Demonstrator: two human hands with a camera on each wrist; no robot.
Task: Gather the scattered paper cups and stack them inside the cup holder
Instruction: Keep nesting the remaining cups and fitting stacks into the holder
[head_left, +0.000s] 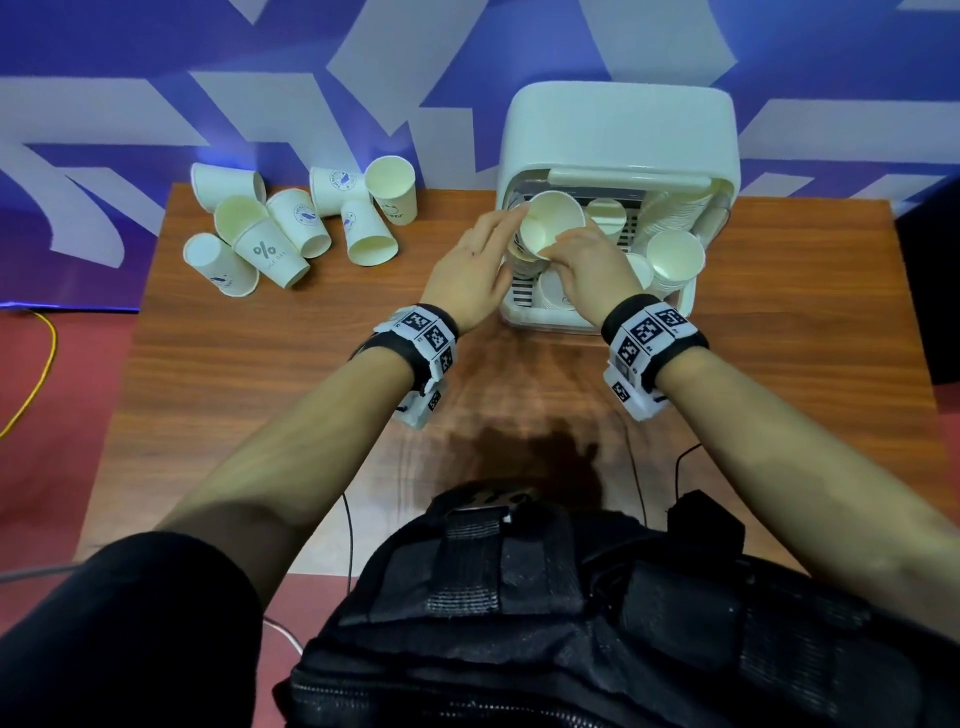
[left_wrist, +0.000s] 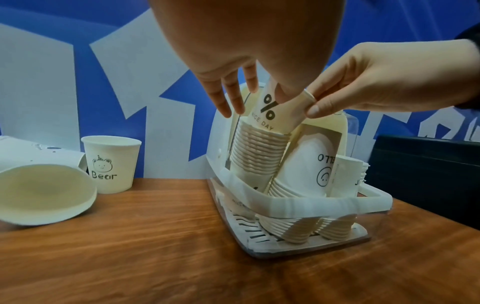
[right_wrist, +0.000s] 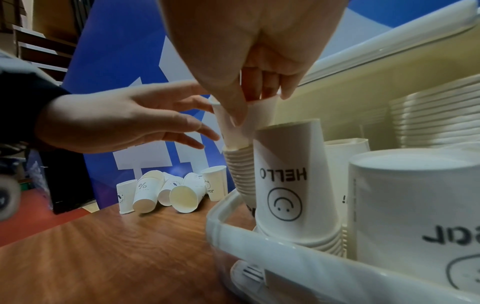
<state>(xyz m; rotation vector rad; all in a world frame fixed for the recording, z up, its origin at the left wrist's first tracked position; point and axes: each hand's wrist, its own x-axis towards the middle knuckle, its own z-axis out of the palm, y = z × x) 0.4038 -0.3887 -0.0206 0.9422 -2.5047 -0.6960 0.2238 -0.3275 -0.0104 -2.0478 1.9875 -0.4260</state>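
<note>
Cup holder (head_left: 524, 312) holds several nested cup stacks (left_wrist: 255, 152).

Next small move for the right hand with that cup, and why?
Probably push down: the right hand pinches the rim of the white "%" paper cup, which sits only part-way in the ribbed stack of nested paper cups in the white plastic cup holder.

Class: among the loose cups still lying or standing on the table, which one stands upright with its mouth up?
The Bear cup, rightmost of the scattered group and nearest the cup holder. It stands mouth up; the others lie tipped or stand inverted.
</note>
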